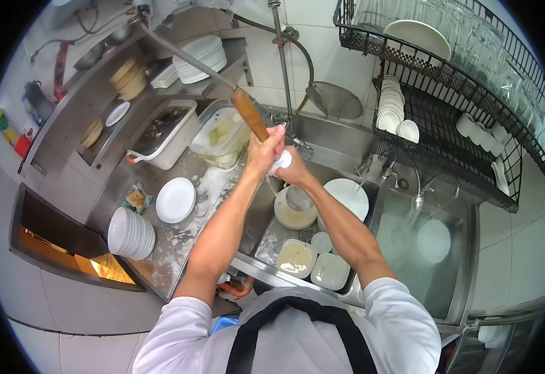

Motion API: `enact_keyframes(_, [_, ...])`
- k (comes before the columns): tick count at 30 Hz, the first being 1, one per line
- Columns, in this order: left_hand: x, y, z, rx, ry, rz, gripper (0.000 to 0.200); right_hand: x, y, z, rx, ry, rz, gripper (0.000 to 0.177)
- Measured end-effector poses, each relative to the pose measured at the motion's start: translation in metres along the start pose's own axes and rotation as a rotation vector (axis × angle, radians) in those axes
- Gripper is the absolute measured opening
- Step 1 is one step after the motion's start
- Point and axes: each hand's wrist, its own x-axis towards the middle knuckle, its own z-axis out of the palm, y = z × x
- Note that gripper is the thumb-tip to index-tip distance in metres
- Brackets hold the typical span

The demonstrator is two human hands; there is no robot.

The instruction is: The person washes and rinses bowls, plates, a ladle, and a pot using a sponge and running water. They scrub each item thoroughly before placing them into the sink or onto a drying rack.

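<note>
Above the middle sink basin [269,240], my left hand [266,149] is closed round the wooden handle [249,115] of a hanging spray hose. Just beside it, my right hand [292,167] is closed on a small white object [280,162], possibly a cup or cloth; its shape is partly hidden. Below my hands, the basin holds a large white plate [347,198], a round dish [294,215] with a metal bowl [298,198] on it, and square dishes [296,258] with liquid or residue.
A white plate [176,200] and a plate stack [132,234] stand on the left counter. Behind are a white tub [182,140] and a clear container [219,134]. At right, a water-filled basin [403,262] holds a plate [434,240] under a black dish rack [434,118].
</note>
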Motion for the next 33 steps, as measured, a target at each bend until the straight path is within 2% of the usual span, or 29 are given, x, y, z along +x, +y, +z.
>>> enact_keyframes(2, [-0.006, 0.019, -0.001, 0.309, -0.03, -0.038, 0.036, 0.007, -0.044, -0.002, -0.101, 0.032, -0.092, 0.023])
enact_keyframes(4, [-0.003, -0.014, -0.014, 0.333, -0.073, 0.067, 0.029, 0.01, -0.042, 0.004, -0.026, 0.124, 0.01, 0.024])
enact_keyframes(5, [-0.001, -0.038, -0.026, 0.384, -0.112, 0.149, 0.036, 0.011, -0.031, 0.008, 0.011, 0.188, 0.047, 0.026])
enact_keyframes(7, [-0.017, -0.043, -0.018, -0.189, 0.096, -0.119, 0.047, 0.01, -0.021, 0.018, 0.112, 0.344, 0.063, 0.028])
enact_keyframes(10, [-0.051, -0.047, 0.002, -0.474, 0.193, -0.284, 0.063, 0.022, -0.023, 0.018, 0.11, 0.418, 0.066, 0.028])
enact_keyframes(12, [-0.064, -0.048, 0.018, -0.262, 0.278, -0.293, 0.065, 0.028, -0.042, 0.016, 0.109, 0.403, 0.114, 0.027])
enact_keyframes(14, [-0.072, -0.068, 0.013, 0.157, 0.293, -0.271, 0.07, 0.032, -0.066, 0.012, 0.108, 0.386, 0.123, 0.027])
enact_keyframes(16, [-0.079, -0.088, 0.006, 0.37, 0.313, -0.357, 0.075, 0.054, -0.082, -0.004, 0.165, 0.351, 0.11, 0.025])
enact_keyframes(17, [-0.079, -0.08, 0.008, 0.324, 0.337, -0.469, 0.076, 0.065, -0.089, -0.013, 0.187, 0.313, 0.061, 0.025])
enact_keyframes(19, [-0.091, -0.078, 0.008, 0.235, 0.329, -0.529, 0.077, 0.086, -0.103, -0.033, 0.236, 0.234, -0.034, 0.025])
enact_keyframes(20, [-0.099, -0.082, 0.006, 0.188, 0.304, -0.471, 0.077, 0.095, -0.111, -0.039, 0.263, 0.246, -0.087, 0.026])
enact_keyframes(22, [-0.106, -0.098, 0.002, 0.142, 0.286, -0.358, 0.076, 0.099, -0.144, -0.041, 0.196, 0.279, -0.017, 0.031])
enact_keyframes(23, [-0.1, -0.102, -0.002, 0.15, 0.288, -0.307, 0.075, 0.104, -0.143, -0.041, 0.049, 0.356, -0.245, 0.036])
enact_keyframes(24, [-0.098, -0.107, -0.008, 0.134, 0.33, -0.34, 0.074, 0.096, -0.142, -0.047, 0.075, 0.346, -0.012, 0.044])
enact_keyframes(26, [-0.085, -0.083, -0.013, 0.125, 0.451, -0.377, 0.07, 0.075, -0.113, -0.054, -0.076, 0.42, 0.043, 0.055])
enact_keyframes(28, [-0.074, -0.057, -0.018, 0.142, 0.587, -0.313, 0.063, 0.031, -0.068, -0.049, -0.125, 0.345, 0.233, 0.067])
enact_keyframes(29, [-0.071, -0.052, -0.023, 0.156, 0.643, -0.245, 0.059, 0.006, -0.014, -0.045, -0.441, 0.328, 0.141, 0.074])
enact_keyframes(32, [-0.057, -0.056, -0.034, 0.027, 0.77, -0.189, 0.047, -0.064, 0.008, -0.01, -0.694, 0.141, 0.041, 0.068])
enact_keyframes(33, [-0.054, -0.067, -0.037, -0.036, 0.809, -0.225, 0.043, -0.075, 0.024, 0.003, -0.757, 0.179, 0.0, 0.066])
